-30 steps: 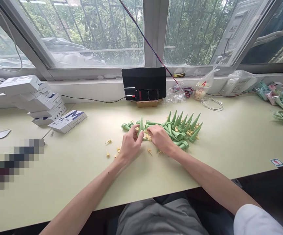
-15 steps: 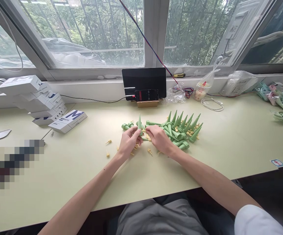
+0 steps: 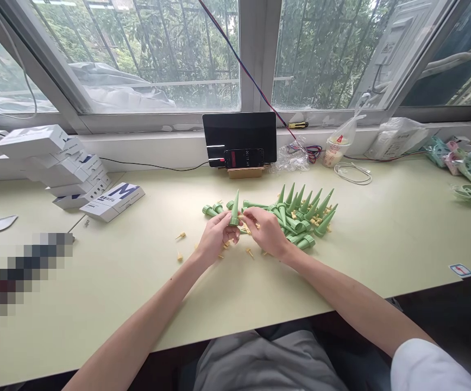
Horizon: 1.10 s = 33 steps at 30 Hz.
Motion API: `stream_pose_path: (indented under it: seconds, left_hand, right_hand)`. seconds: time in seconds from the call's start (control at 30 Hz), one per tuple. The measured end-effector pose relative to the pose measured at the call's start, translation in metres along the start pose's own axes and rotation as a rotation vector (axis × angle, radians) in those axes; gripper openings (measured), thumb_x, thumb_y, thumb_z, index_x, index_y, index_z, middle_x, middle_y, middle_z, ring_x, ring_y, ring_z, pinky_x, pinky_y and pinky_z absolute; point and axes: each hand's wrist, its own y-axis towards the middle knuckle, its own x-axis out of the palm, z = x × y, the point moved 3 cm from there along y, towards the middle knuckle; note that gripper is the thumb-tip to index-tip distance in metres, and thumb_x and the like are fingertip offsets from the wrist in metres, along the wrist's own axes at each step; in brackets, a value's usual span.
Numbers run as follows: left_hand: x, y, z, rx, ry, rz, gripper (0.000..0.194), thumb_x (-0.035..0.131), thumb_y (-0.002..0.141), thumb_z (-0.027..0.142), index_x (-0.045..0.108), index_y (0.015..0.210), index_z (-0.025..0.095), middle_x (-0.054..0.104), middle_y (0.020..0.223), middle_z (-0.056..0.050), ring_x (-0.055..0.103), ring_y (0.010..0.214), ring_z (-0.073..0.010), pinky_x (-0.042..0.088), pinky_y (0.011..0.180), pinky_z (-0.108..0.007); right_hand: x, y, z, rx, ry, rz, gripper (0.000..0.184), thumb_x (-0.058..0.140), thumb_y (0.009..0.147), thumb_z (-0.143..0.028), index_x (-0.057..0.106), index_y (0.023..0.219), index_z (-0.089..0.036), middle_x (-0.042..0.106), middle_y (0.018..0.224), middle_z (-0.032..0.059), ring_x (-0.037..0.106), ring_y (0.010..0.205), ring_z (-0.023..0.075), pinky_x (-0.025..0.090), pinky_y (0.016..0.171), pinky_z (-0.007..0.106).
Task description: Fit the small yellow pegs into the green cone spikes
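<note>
My left hand [image 3: 214, 239] is closed around the base of a green plastic spike [image 3: 236, 209], whose tip points up. Close on its right, my right hand [image 3: 265, 228] pinches a small yellow nozzle [image 3: 242, 216] against the side of the spike's base; whether it sits in a hole there I cannot tell. A heap of green spikes [image 3: 296, 224] spreads behind and right of my right hand, several standing upright with yellow pieces at their bases. Loose yellow nozzles [image 3: 181, 235] lie on the table left of and below my hands.
A phone [image 3: 244, 158] leans on a cardboard stand before a black tablet-like screen [image 3: 239, 130]. White boxes [image 3: 66, 163] are stacked at the left. A bagged cup [image 3: 336, 150] and a coiled white cable [image 3: 352, 174] sit back right. Bagged coloured items [image 3: 469, 163] lie far right.
The green spike in my left hand has moved slightly right and tilted, its base now showing more. My right hand has shifted slightly right, still pinching the yellow nozzle.
</note>
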Motion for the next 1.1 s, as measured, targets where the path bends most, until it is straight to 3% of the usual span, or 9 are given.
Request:
stream_pose_path:
  seconds: [0.2, 0.6, 1.1]
  left_hand:
    - [-0.0014, 0.0013, -0.0022, -0.043, -0.139, 0.015, 0.021, 0.056, 0.090, 0.028, 0.064, 0.100, 0.012, 0.058, 0.078, -0.004, 0.050, 0.052, -0.0098, 0.041, 0.046, -0.024]
    - [0.0020, -0.0007, 0.0002, -0.066, -0.129, 0.021, 0.014, 0.052, 0.092, 0.024, 0.061, 0.092, 0.013, 0.059, 0.078, -0.005, 0.051, 0.050, -0.0099, 0.041, 0.047, -0.023]
    - [0.0015, -0.0017, 0.0013, -0.009, -0.035, 0.013, 0.026, 0.064, 0.087, 0.039, 0.061, 0.095, 0.015, 0.061, 0.075, -0.003, 0.049, 0.049, -0.0094, 0.040, 0.046, -0.024]
  right_hand:
    - [-0.0034, -0.0011, -0.0058, -0.026, 0.007, 0.112, 0.010, 0.051, 0.098, -0.021, 0.060, 0.095, -0.019, 0.068, 0.089, 0.0059, 0.062, 0.074, 0.0167, 0.050, 0.071, 0.028]
    - [-0.0016, -0.0019, -0.0052, -0.051, 0.012, 0.100, 0.012, 0.050, 0.099, -0.022, 0.061, 0.096, -0.019, 0.070, 0.094, 0.0071, 0.064, 0.079, 0.0180, 0.051, 0.074, 0.030]
    - [-0.0032, -0.0006, -0.0043, 0.011, 0.041, 0.085, 0.012, 0.053, 0.099, -0.025, 0.060, 0.091, -0.020, 0.070, 0.089, 0.0058, 0.064, 0.078, 0.0178, 0.052, 0.075, 0.030]
